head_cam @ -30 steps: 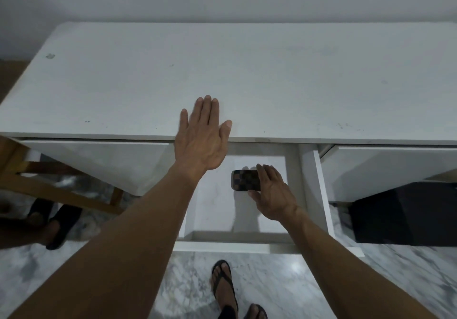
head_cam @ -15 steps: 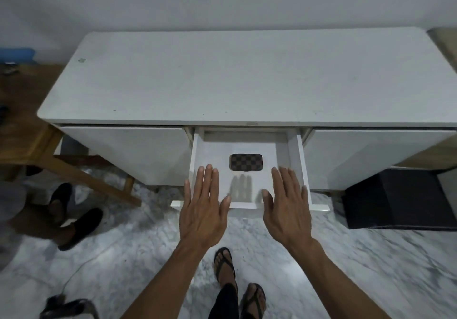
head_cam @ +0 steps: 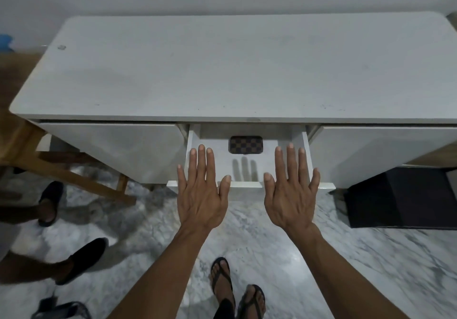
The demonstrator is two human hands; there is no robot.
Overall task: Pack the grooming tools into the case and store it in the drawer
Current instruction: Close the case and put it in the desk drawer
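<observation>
A small checkered brown case (head_cam: 245,144) lies shut on the floor of the open middle drawer (head_cam: 247,184) of the white desk (head_cam: 222,71), towards the drawer's back. My left hand (head_cam: 201,190) hovers flat over the drawer's front left, fingers straight and spread. Over the front right is my right hand (head_cam: 291,190), flat as well. Neither hand holds anything. No loose grooming tools are in sight.
Closed white drawer fronts flank the open one, left (head_cam: 111,150) and right (head_cam: 383,153). A wooden chair (head_cam: 61,170) and another person's feet in dark shoes (head_cam: 81,259) are at the left. A black box (head_cam: 403,197) sits on the marble floor at the right.
My right hand let go of the case and drew out of the drawer; my left hand came off the desk top. Both now hover flat over the drawer front, slightly wider apart.
</observation>
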